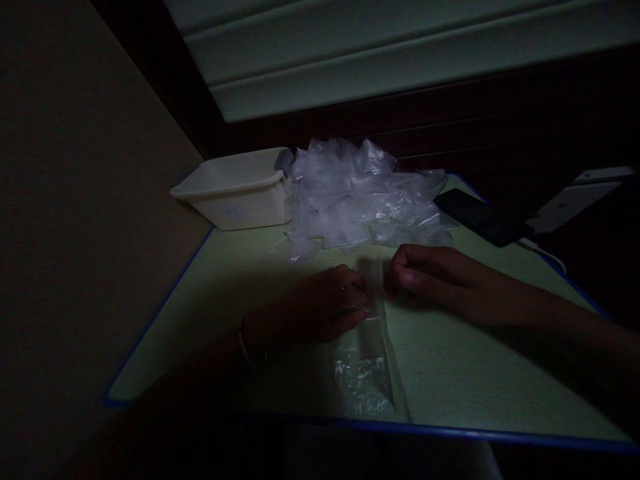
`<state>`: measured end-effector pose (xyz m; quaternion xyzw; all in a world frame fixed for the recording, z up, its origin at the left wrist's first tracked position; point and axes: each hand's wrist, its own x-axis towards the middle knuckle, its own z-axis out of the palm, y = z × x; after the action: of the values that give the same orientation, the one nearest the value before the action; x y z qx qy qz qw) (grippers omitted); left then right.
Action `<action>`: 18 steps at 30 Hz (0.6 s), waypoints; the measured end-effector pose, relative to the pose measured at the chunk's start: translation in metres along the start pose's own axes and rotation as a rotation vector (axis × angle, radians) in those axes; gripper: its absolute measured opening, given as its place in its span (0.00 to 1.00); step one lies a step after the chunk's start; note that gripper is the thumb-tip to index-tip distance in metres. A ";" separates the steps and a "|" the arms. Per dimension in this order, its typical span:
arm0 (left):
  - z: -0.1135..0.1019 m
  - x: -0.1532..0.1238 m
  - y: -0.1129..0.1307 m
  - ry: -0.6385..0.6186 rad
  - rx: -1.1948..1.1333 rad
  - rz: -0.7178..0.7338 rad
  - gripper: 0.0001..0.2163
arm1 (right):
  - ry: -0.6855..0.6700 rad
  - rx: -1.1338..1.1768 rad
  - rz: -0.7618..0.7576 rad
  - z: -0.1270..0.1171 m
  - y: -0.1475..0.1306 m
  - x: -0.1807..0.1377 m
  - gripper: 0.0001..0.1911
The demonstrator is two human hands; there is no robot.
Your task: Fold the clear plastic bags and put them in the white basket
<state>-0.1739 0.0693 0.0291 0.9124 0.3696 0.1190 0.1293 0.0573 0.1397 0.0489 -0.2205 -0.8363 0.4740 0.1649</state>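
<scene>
We see clear glossy plastic bags, a smooth matt plastic tub, a glossy phone and a matt table.

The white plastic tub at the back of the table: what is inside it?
The white tub shows only its rim and pale inner wall; its bottom is hidden by the near wall. A dark-grey thing peeks out at its right corner, beside the pile of clear bags. Nothing else can be made out.

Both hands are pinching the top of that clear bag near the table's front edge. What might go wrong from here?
1. The clear bag reaches almost to the table's front edge; a tug might slide it off.
2. The lighting is dim, so the left hand and right hand may misjudge the bag's thin mouth.
3. The loose bag pile lies just behind the hands; another bag might get dragged along.
</scene>
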 end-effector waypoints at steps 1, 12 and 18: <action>-0.001 0.000 0.000 0.000 0.009 0.003 0.06 | 0.012 -0.016 -0.025 0.001 0.001 0.000 0.14; -0.009 -0.006 -0.024 0.213 0.005 -0.238 0.08 | -0.080 -0.078 -0.130 0.020 0.013 0.000 0.12; -0.010 -0.006 -0.030 0.256 0.073 -0.346 0.13 | -0.110 -0.140 -0.160 0.023 0.016 0.001 0.11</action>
<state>-0.2007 0.0873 0.0277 0.8169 0.5381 0.1966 0.0666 0.0492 0.1312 0.0237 -0.1377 -0.8902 0.4110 0.1400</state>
